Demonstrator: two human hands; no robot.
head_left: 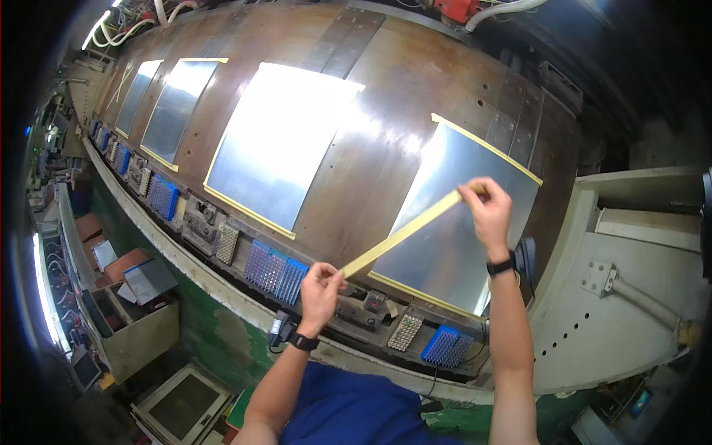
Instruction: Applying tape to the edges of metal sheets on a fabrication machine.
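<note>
A strip of yellow masking tape (400, 233) is stretched at a slant between my two hands. My left hand (321, 289) pinches its lower end near the front edge of the machine bed. The upper end is pinched by my right hand (488, 211), above the rightmost shiny metal sheet (445, 245). This sheet lies on the brown metal bed (386, 170), with yellow tape along its far and near edges. To its left lies another shiny sheet (282, 141), brightly lit and taped likewise. Whether the held strip touches the right sheet I cannot tell.
Further left lie two more taped sheets (182, 104). Blue blocks with rows of pegs (276, 271) and metal fittings line the bed's front edge. A pale machine housing (623, 274) stands at the right. At the lower left is an open drawer (137, 334) with boxes.
</note>
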